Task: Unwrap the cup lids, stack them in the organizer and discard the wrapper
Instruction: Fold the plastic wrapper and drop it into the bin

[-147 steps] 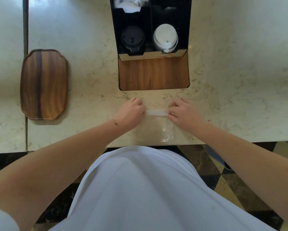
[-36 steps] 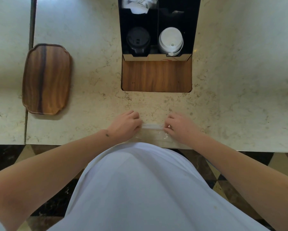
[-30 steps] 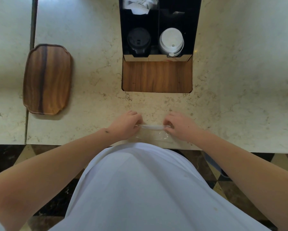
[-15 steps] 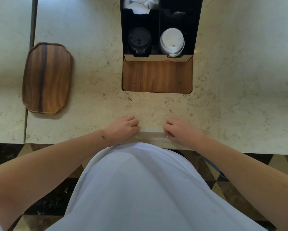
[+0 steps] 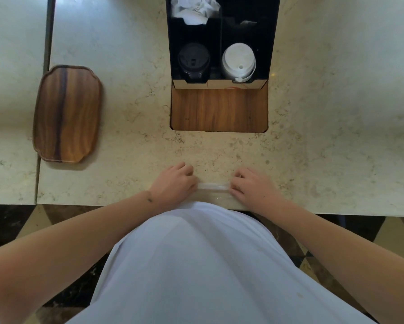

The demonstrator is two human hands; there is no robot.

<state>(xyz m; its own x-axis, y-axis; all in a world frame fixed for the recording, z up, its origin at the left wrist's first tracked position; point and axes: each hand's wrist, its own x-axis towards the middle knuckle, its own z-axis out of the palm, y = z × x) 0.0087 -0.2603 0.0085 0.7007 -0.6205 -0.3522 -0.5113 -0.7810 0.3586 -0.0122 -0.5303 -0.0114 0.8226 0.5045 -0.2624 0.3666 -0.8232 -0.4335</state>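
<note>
A clear plastic wrapper [image 5: 213, 186] lies flat at the counter's near edge, folded into a narrow strip along its far side. My left hand [image 5: 173, 183] pinches its left end and my right hand [image 5: 252, 187] pinches its right end. The black organizer [image 5: 272, 43] stands at the back of the counter. A stack of black lids [image 5: 193, 60] fills its left slot and a stack of white lids [image 5: 239, 60] fills its right slot. The wrapper's near part is hidden behind my white shirt.
A wooden tray [image 5: 66, 113] lies on the marble counter [image 5: 336, 136] to the left. A wood panel [image 5: 219, 109] sits in front of the organizer. Crumpled white paper [image 5: 194, 8] fills the organizer's back left compartment. Dark patterned floor shows below the counter edge.
Both hands have kept folding the wrapper at the counter edge. The folded strip between them shows again after lying flatter half a second ago. The lid stacks are unchanged.
</note>
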